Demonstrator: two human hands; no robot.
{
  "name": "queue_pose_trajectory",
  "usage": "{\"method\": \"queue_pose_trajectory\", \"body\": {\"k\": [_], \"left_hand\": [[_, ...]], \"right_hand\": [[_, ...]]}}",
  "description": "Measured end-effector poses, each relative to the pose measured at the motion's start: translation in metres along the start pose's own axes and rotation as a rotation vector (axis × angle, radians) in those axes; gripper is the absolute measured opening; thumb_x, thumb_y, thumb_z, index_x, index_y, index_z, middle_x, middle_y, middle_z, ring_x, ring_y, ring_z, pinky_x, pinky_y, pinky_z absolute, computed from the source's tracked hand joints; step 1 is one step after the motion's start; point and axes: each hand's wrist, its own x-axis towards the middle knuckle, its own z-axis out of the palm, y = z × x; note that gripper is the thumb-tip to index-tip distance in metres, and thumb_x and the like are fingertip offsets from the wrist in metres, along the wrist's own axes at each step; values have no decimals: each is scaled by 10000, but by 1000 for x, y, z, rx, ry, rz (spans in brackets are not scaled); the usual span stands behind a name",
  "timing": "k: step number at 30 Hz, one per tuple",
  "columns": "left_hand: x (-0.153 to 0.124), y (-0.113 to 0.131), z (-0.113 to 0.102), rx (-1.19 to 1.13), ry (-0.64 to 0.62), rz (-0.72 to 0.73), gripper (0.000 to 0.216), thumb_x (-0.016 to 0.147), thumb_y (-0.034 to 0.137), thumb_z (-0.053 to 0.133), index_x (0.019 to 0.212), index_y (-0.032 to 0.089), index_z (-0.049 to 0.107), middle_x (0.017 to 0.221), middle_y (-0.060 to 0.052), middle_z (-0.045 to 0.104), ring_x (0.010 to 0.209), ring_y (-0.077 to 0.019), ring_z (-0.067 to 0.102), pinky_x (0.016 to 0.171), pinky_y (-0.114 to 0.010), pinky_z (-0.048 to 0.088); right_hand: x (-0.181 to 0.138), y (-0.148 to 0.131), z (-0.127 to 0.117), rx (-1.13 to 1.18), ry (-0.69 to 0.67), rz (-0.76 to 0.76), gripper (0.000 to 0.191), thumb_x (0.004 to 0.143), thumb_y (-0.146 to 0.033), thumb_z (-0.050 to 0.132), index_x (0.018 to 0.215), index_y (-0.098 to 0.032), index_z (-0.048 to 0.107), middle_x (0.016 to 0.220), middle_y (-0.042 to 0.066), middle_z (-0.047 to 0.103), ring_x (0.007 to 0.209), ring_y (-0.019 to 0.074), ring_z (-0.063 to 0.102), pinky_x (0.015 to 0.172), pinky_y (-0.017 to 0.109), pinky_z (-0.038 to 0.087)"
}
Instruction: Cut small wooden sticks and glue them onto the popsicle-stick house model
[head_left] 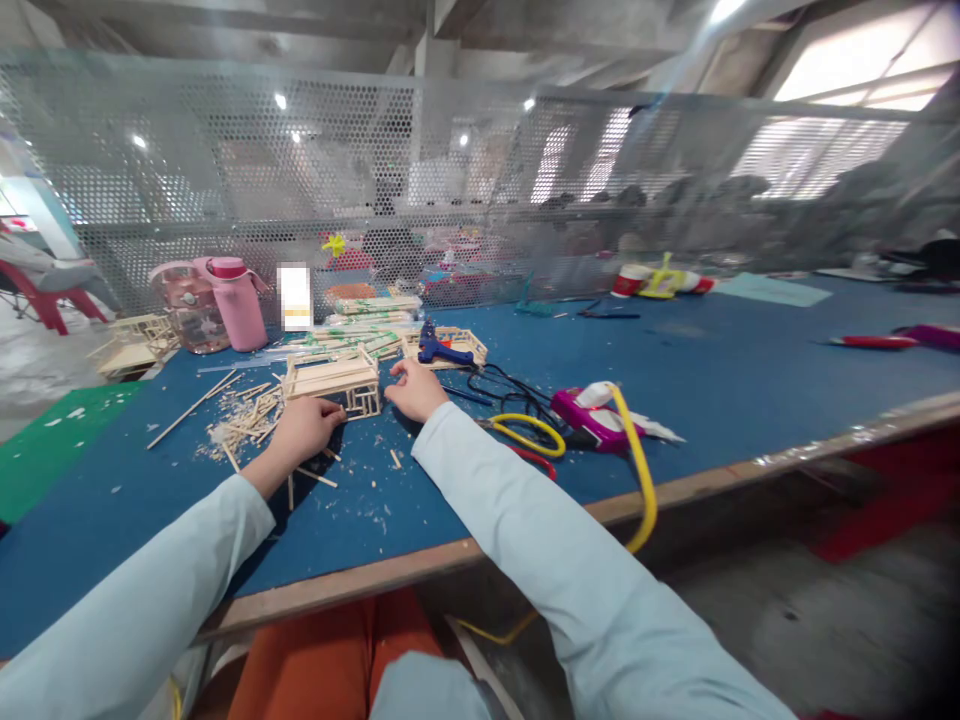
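A small house-like model of thin wooden sticks (334, 378) stands on the blue table. My left hand (306, 430) pinches its lower front edge at the left, the fingertips close together. Just off the model's right side is my right hand (417, 390), its fingers bent and the thumb a little apart, with nothing visible between them. Behind that hand a blue glue gun (442, 348) lies across a second stick frame (478, 346). Loose sticks and offcuts (251, 415) are piled to the left of my left hand.
Yellow-handled scissors (536, 432), dark cables and a purple-and-white device (592, 415) with a yellow cord lie right of my right arm. A pink bottle (240, 305) and bagged sticks (375, 310) stand behind the model. A perforated metal screen (337, 150) borders the back.
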Motion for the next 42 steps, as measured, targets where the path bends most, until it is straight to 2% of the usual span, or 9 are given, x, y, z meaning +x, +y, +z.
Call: {"method": "queue_pose_trajectory", "body": {"k": [4,8,15,20,26,29,33,37,42], "left_hand": [[0,1,-1,18,-2,18,304,801,342,452,863,191,708,781,-50,699,698,-173,607,612,-246,394],[-1,2,-2,16,-5,19,309,806,345,447,868,187,704,782,-46,697,691,-168,606,599,-240,390],[-1,3,-1,37,-8,13,309,809,346,441,876,195,702,791,-46,699,709,-174,610,602,-239,393],[-1,4,1,22,19,-36,297,797,354,467,910,213,702,817,-50,704,734,-185,621,600,-243,404],[-1,0,2,-26,33,-40,306,793,346,480,949,194,695,876,-61,705,769,-189,626,648,-253,423],[-5,-1,0,-55,58,-37,300,793,325,487,950,175,694,891,-63,705,790,-185,625,667,-245,427],[-13,3,-1,-82,87,-4,304,801,337,477,962,194,692,879,-47,709,783,-178,625,652,-231,429],[-18,8,-1,-62,129,70,296,808,334,471,973,221,690,837,-35,713,730,-170,620,639,-233,422],[-16,6,3,-9,160,105,305,814,336,465,1018,232,667,946,-41,694,806,-185,616,702,-254,434]], "right_hand": [[-2,-1,4,-101,-142,-50,264,635,-219,586,882,-190,677,773,33,666,698,146,572,645,228,405],[-3,-3,3,-165,-196,-103,257,660,-235,579,886,-202,694,792,35,683,717,149,589,618,219,399],[-5,-5,3,-262,-217,-151,243,712,-367,566,827,-198,698,813,58,680,735,171,585,609,248,372],[-7,-6,2,-243,-126,-102,243,618,-244,618,848,-176,649,822,53,667,702,151,563,586,227,367],[-12,-9,0,-263,-166,-128,120,593,-225,608,699,-189,652,720,23,657,641,140,538,537,224,331],[-15,-13,1,-211,-196,-259,102,640,-237,605,683,-189,683,653,12,646,609,125,530,544,220,328],[-18,-16,5,-81,-190,-405,205,726,-303,594,850,-192,713,652,6,652,597,106,528,563,209,328],[-18,-18,10,48,-217,-455,182,747,-284,590,820,-178,718,701,6,672,641,96,545,605,191,343],[-16,-17,11,113,-171,-454,159,737,-240,574,763,-150,702,614,-12,627,571,78,492,576,182,334]]}}
